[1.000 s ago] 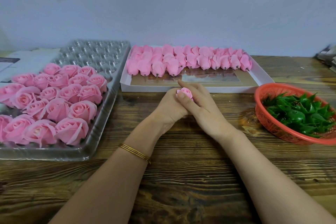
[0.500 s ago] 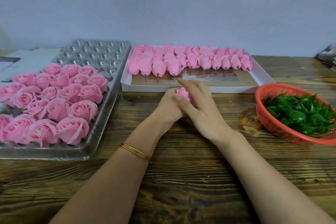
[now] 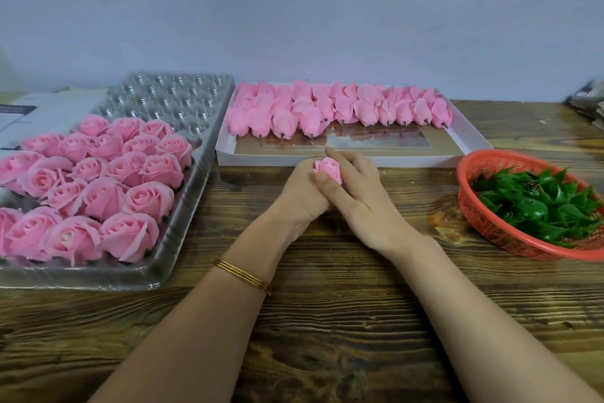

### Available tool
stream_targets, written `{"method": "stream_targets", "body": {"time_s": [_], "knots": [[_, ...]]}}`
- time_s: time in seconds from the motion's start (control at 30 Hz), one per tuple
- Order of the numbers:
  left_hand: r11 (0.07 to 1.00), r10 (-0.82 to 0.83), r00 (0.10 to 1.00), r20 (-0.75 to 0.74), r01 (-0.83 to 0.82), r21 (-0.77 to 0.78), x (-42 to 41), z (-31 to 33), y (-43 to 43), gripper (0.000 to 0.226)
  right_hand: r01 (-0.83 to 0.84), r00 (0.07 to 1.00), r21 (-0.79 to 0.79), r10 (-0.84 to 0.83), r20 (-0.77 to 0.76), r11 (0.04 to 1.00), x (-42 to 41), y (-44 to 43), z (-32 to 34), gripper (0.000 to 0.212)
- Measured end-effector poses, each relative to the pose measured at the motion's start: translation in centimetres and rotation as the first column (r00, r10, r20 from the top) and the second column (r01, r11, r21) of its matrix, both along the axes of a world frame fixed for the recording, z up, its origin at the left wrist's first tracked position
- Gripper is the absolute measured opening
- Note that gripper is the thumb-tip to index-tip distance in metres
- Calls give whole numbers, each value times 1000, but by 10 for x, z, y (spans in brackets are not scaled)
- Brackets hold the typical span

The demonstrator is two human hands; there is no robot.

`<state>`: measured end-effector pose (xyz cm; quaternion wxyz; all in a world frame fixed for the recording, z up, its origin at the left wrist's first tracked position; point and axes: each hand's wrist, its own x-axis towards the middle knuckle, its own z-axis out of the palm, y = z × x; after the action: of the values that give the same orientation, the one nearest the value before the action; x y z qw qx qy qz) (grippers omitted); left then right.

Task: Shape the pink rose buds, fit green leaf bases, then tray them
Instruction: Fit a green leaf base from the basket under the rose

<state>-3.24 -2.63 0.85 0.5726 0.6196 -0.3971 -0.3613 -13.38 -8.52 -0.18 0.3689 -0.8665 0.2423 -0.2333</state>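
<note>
- Since a second ago the bud point(image 3: 329, 169) has come further out of the hands: then only its tip peeped between them, now its top shows with the petals curling round the centre.
- The right hand point(image 3: 366, 203) has shifted its hold. Its thumb point(image 3: 323, 177) now presses on the near petal, and its forefinger point(image 3: 336, 155), which lifted half a second ago, lies straight along the far side, so the bud is pinched between them.
- The left hand point(image 3: 302, 195) has hardly moved. It is wrapped round the bud's lower part from the left, with most of its fingers hidden behind the bud.
- The bud is above the table point(image 3: 327, 304), just in front of the white box point(image 3: 261, 160).
- To my eye the shaping is still going on. No green base is fitted yet, so traying is some way off.
- Counts:
- one bud in the hands
- about twenty finished roses point(image 3: 148, 201) in the one clear tray point(image 3: 196, 193), the leftmost cut off by the edge and the far cells unfilled
- around thirty unshaped buds point(image 3: 284, 123) in the one white box, overlapping too much for an exact count
- one red basket point(image 3: 490, 232) with a heap of leaf bases point(image 3: 529, 206) too tangled to count
- one gold bangle point(image 3: 242, 275) on the left wrist
</note>
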Motion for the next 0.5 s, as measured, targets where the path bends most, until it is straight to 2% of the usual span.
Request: {"method": "stream_targets", "body": {"time_s": [0.07, 0.1, 0.13, 0.17, 0.23, 0.3, 0.4, 0.5], "knots": [[1000, -8, 999, -33, 7, -19, -1, -1, 0, 21, 5, 999, 30, -6, 37, 1000, 1, -1, 0, 70], [1000, -4, 999, -53, 2, -30, -1, -2, 0, 13, 19, 996, 79, -25, 81, 997, 2, -1, 1, 66], [999, 0, 997, -78, -3, -42, -2, -2, 1, 11, 42, 989, 153, -63, 137, 987, 3, -2, 3, 60], [998, -7, 995, -97, 1, -60, 0, -2, 1, 18, 67, 974, 249, -117, 195, 966, 4, -3, 5, 51], [998, -23, 995, -96, 17, -65, 3, -2, 2, 37, 68, 920, 482, -242, 308, 873, 6, -7, 8, 29], [999, 3, 996, -90, -8, -54, 7, -2, 3, 42, 7, 867, 675, -341, 364, 738, 6, -11, 9, 20], [991, 107, 991, -74, -112, -69, 8, 0, 3, 33, -21, 863, 775, -380, 333, 631, 4, -14, 10, 22], [969, 200, 972, -123, -215, -121, 9, 1, 3, 27, 4, 890, 778, -356, 284, 629, 4, -12, 9, 36]]}}
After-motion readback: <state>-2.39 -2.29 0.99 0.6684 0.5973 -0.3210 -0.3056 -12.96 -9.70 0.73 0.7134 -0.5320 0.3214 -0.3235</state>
